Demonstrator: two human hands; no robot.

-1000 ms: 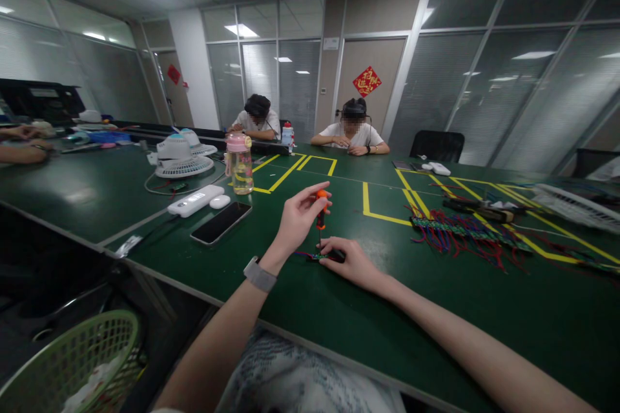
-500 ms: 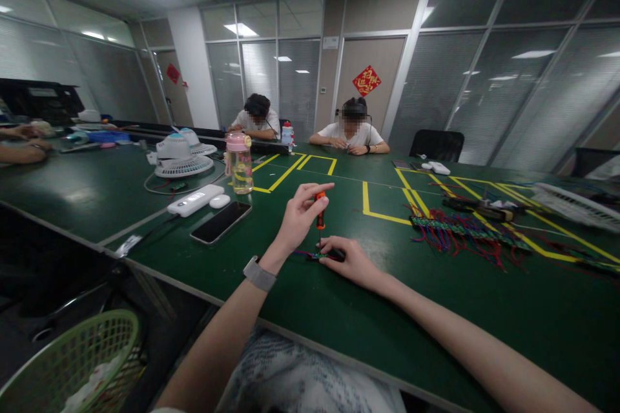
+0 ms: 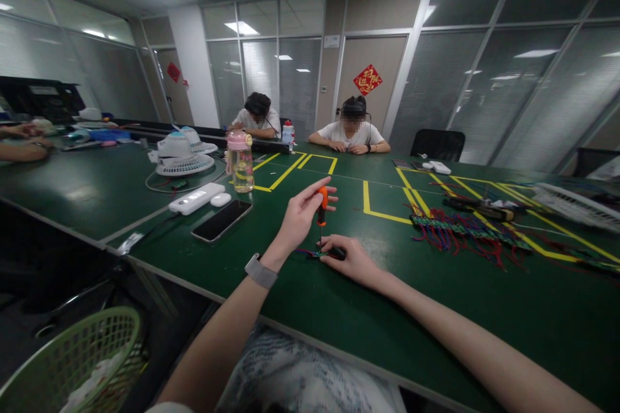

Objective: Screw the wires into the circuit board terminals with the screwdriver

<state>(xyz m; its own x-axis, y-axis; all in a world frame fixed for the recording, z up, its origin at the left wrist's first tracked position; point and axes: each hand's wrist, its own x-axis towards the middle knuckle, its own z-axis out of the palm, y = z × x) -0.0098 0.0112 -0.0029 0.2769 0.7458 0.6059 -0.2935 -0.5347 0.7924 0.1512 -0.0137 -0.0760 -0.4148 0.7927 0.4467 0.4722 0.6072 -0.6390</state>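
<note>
My left hand holds an orange and black screwdriver nearly upright, its handle between the thumb and the outstretched fingers. The shaft points down to a small green circuit board on the table; the exact contact of the tip is too small to tell. Red and blue wires come off the board's left side. My right hand rests on the tabletop, thumb and fingers closed at the board's right edge. Something black shows under its fingers, partly hidden.
Left of my hands lie a phone, a white power strip and a pink-lidded bottle. Wired circuit boards lie in a row to the right. A green basket stands below the table edge. Two people sit opposite.
The fingers of my left hand have shifted around the screwdriver handle, from curled over its top to spread behind it. My right hand and the board stay in place.
</note>
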